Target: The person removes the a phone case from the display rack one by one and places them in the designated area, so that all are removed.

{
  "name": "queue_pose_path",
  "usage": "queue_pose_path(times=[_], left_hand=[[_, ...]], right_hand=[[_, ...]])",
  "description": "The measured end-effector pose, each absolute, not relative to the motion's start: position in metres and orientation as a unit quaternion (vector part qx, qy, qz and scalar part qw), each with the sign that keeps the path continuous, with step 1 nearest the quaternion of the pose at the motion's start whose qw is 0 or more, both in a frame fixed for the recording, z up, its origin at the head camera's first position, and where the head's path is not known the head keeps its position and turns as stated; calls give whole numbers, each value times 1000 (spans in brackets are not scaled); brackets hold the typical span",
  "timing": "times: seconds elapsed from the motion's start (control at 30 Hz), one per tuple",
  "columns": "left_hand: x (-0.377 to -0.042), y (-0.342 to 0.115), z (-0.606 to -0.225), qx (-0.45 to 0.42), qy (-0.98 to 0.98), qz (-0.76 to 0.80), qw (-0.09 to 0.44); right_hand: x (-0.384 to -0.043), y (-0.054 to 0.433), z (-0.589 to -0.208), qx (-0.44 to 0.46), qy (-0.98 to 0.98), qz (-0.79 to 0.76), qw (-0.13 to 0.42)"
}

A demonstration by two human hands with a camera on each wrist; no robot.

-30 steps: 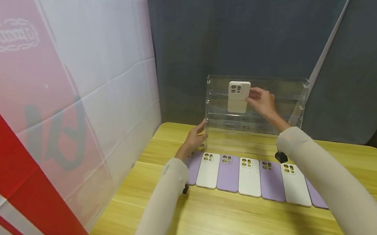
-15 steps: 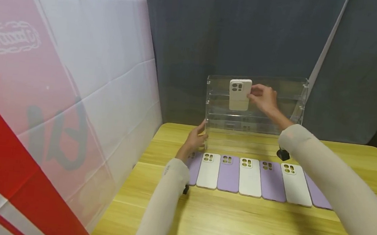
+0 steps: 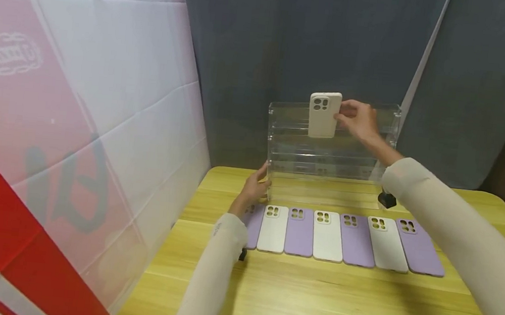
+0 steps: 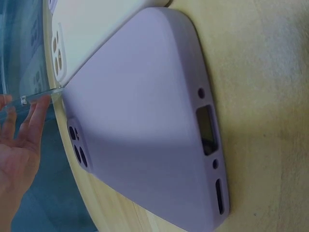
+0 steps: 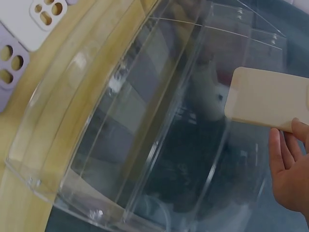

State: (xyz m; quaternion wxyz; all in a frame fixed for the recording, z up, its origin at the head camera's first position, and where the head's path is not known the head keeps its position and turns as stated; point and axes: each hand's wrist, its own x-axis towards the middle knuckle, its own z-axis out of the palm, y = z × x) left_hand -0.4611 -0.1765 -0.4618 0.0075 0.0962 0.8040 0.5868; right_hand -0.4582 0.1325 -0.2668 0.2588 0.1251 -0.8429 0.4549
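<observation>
My right hand point(image 3: 360, 121) pinches a white phone case point(image 3: 323, 116) by its side edge, camera cutouts at the top. The case is upright, in front of the clear acrylic display rack point(image 3: 326, 192), its upper end above the rack's top edge. In the right wrist view the case point(image 5: 270, 99) is over the rack's tiers, with fingers point(image 5: 276, 152) along one edge. My left hand point(image 3: 255, 185) grips the rack's left side panel; the left wrist view shows its fingers point(image 4: 36, 123) at the panel's edge. Below it lies a purple phone case point(image 4: 140, 106).
Several phone cases, purple point(image 3: 299, 235) and white point(image 3: 327, 241) alternating, lie in a row on the wooden table point(image 3: 302, 304) before the rack. A dark grey curtain point(image 3: 242, 75) hangs behind. To the left stands a printed white, pink and red sheet point(image 3: 143, 56).
My right hand has raised the white phone case, so its top now clears the rack's upper edge. The left hand stays at the rack's side. The head view has shifted slightly.
</observation>
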Motion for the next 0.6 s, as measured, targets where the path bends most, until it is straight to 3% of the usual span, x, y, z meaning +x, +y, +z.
queue_pose_path(times=[0.6], left_hand=[[-469,-186,-466,101,808,581,1]], right_hand=[[-426,179,-251,97,-861,429,255]])
